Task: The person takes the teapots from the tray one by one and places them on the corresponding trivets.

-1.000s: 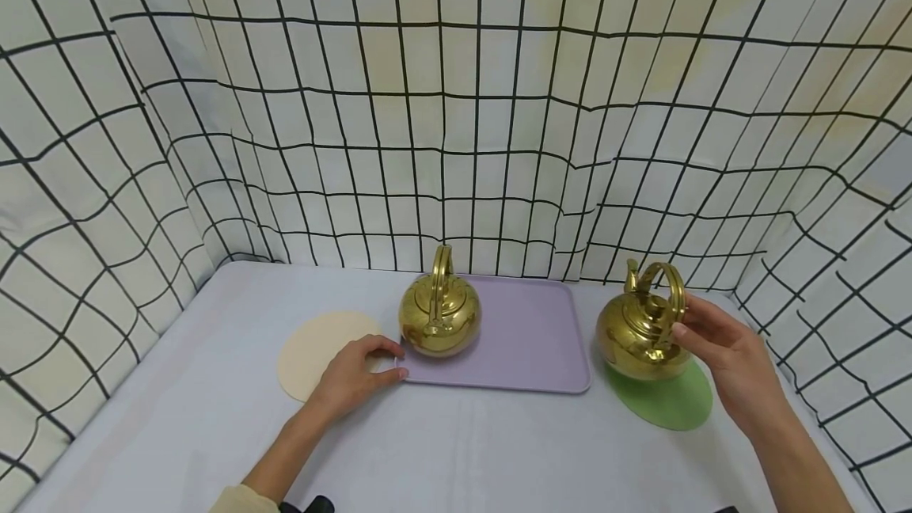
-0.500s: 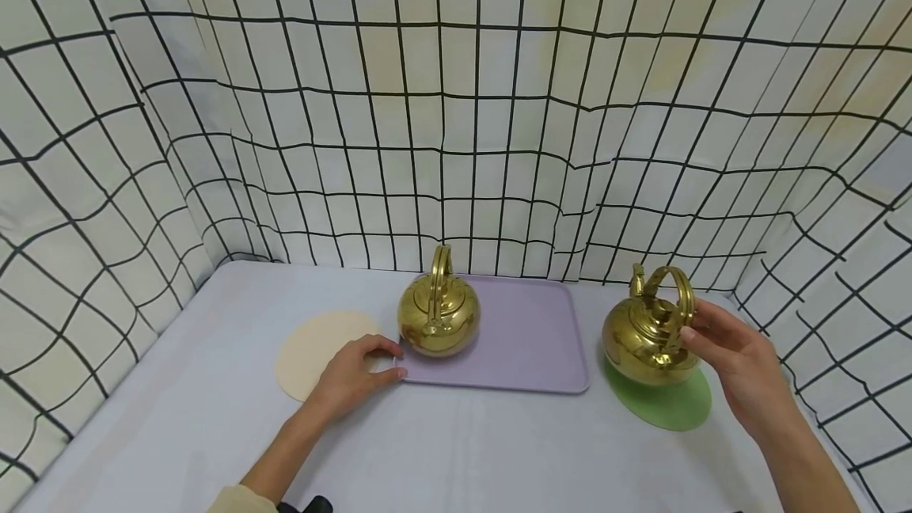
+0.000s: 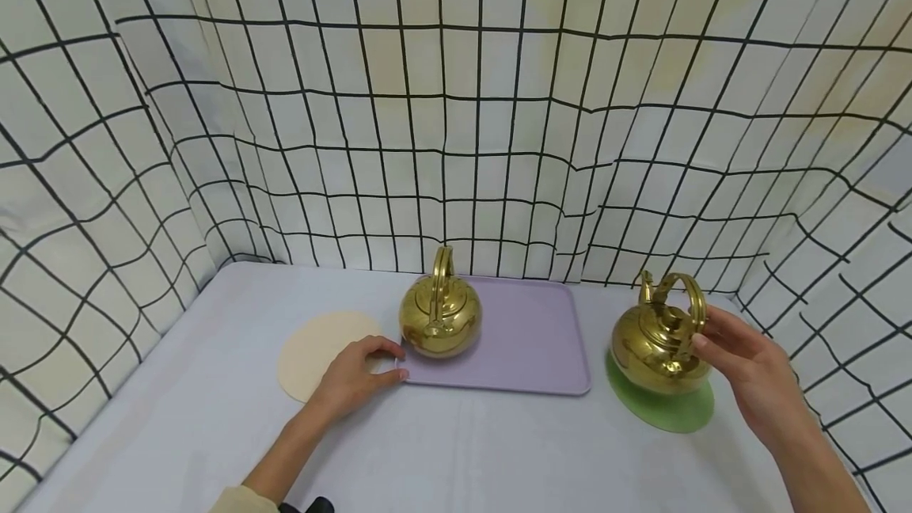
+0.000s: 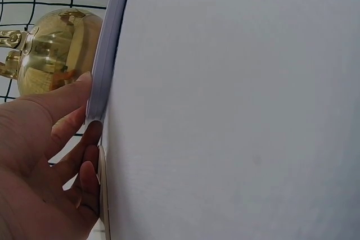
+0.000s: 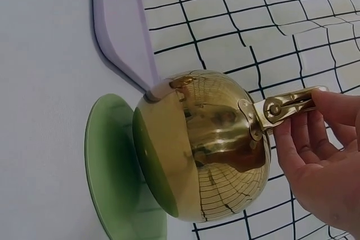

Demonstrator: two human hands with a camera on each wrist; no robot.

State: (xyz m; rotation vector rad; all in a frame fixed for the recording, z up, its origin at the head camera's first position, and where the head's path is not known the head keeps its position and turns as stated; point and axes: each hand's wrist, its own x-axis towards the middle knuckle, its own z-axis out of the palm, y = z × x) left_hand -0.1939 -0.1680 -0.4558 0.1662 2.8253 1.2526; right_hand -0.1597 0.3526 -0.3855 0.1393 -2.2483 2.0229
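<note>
A gold kettle (image 3: 651,351) hangs by its handle from my right hand (image 3: 748,370), which pinches the handle between thumb and fingers. It is slightly tilted, close over a round green mat (image 3: 666,416); in the right wrist view, a gap shows between the kettle's base (image 5: 154,172) and the mat (image 5: 109,167). My left hand (image 3: 356,370) grips the near left corner of a lilac tray (image 3: 530,331), thumb at the front edge and fingers at the side. On the tray's left part stands a second gold kettle (image 3: 440,319), upright, its handle raised.
A round cream mat (image 3: 313,351) lies left of the tray, partly covered by the left hand. All of it rests on a table with a white cloth (image 3: 463,450). White walls with a black grid (image 3: 456,125) rise behind and at both sides.
My right hand has carried the kettle a little to the right and toward me, lower over the green mat. The left hand, the tray and the other kettle have stayed in place.
</note>
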